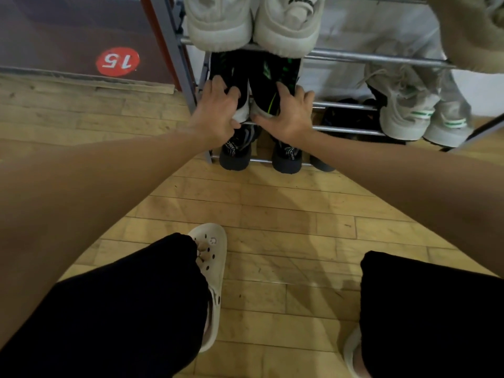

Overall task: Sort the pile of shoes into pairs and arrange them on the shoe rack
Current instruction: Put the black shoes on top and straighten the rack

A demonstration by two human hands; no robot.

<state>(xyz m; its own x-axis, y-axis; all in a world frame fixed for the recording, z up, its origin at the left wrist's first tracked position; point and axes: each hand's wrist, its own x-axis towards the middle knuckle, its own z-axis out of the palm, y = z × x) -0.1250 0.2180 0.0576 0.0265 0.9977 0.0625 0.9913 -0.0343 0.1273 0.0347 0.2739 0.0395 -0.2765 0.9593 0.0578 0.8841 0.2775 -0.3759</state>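
Chrome-grey tubes form the rack (354, 57), its shelves made of paired horizontal bars with open gaps between them. On the middle shelf at the left end, two black shoes with green marks and pale heels sit side by side, heels toward the viewer and touching. Left hand (218, 115) curls its fingers over the left black shoe (234, 75), thumb under the heel; right hand (290, 115) grips the right black shoe (268, 88) the same way, fingers over the collar. Both heels overhang the front bar. Above them, a cream pair (253, 25) with thick rounded soles juts past the top shelf's front bar. Below, a dark pair (259, 154) with chunky soles rests on the lowest bars, just beneath the hands. A grey pair (420, 113) with green heel stripes fills the middle shelf's right end; bare bars lie open between it and the black shoes. Wood planks (272, 214) stretch unobstructed from the rack to the person's perforated beige clog (214, 268). A red "15" sticker (117, 61) marks the dark mat at left.
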